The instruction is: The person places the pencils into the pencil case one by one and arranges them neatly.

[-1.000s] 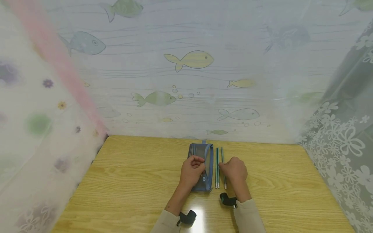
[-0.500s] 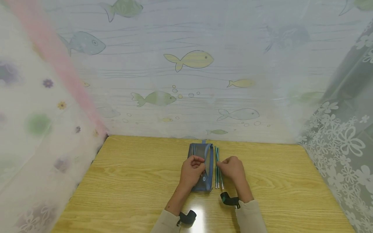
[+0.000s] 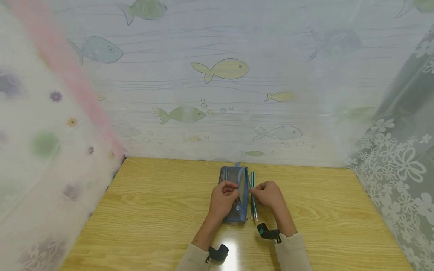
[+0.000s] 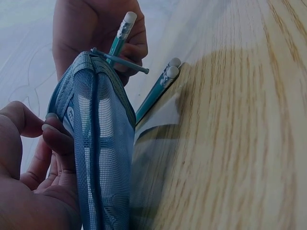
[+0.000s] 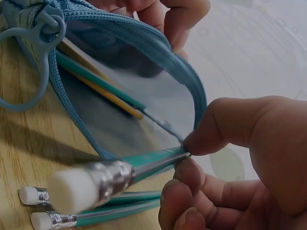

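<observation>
A blue mesh pencil case [image 3: 231, 215] lies on the table with its zip side gaping. My left hand [image 3: 222, 198] pinches the edge of that opening between thumb and finger, which also shows in the left wrist view. Between thumb and fingertips my right hand [image 3: 270, 194] holds a green pencil [image 5: 148, 164] with a white eraser end, slanted at the mouth of the case. Two more green pencils [image 4: 156, 94] lie side by side on the table along the case. Inside the case, a green pencil [image 5: 98, 79] and a yellow stick [image 5: 117, 102] show.
The wooden table [image 3: 159, 203] runs back to a fish-print curtain [image 3: 217, 94]. A ring-shaped zip pull [image 5: 43, 72] hangs at the end of the case. Black wrist cameras [image 3: 218, 253] sit at both cuffs.
My right hand has moved left with the pencil, past the two lying pencils to the opening of the case, tilting it. The left hand and the case have stayed in place.
</observation>
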`<state>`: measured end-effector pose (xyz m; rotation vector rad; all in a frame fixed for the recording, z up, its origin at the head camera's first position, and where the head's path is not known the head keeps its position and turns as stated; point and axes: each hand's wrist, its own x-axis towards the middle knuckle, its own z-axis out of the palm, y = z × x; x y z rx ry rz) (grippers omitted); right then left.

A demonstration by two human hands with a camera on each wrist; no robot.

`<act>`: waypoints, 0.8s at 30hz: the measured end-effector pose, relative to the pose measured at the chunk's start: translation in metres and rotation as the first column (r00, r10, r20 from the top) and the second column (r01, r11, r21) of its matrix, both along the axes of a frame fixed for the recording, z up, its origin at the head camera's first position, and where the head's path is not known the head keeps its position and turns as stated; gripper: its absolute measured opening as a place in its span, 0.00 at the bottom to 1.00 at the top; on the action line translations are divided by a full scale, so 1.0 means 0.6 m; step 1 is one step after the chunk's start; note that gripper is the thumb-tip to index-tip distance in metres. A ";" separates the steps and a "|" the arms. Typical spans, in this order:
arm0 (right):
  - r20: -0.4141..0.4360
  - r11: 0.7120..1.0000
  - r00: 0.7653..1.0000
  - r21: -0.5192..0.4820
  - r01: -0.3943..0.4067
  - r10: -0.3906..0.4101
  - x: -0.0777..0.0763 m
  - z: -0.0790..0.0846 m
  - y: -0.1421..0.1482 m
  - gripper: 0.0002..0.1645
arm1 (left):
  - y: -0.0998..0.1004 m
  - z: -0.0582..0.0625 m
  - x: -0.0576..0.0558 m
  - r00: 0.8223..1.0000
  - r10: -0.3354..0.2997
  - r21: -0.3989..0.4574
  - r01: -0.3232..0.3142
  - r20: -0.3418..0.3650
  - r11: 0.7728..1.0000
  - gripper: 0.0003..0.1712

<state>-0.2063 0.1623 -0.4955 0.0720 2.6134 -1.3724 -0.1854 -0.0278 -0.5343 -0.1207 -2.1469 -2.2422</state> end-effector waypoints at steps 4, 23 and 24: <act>0.001 0.999 1.000 -0.030 -0.017 0.017 0.002 0.002 -0.002 0.22 | 0.000 -0.001 0.000 1.000 -0.004 0.001 0.004 0.000 1.000 0.09; 0.027 0.973 0.997 -0.216 0.077 -0.073 -0.001 -0.011 -0.026 0.15 | 0.000 0.002 0.002 1.000 0.003 0.006 -0.003 0.007 1.000 0.09; 0.031 0.971 0.996 -0.222 0.083 -0.078 -0.001 -0.011 -0.027 0.15 | 0.000 0.002 0.002 1.000 0.003 0.004 -0.004 0.008 1.000 0.09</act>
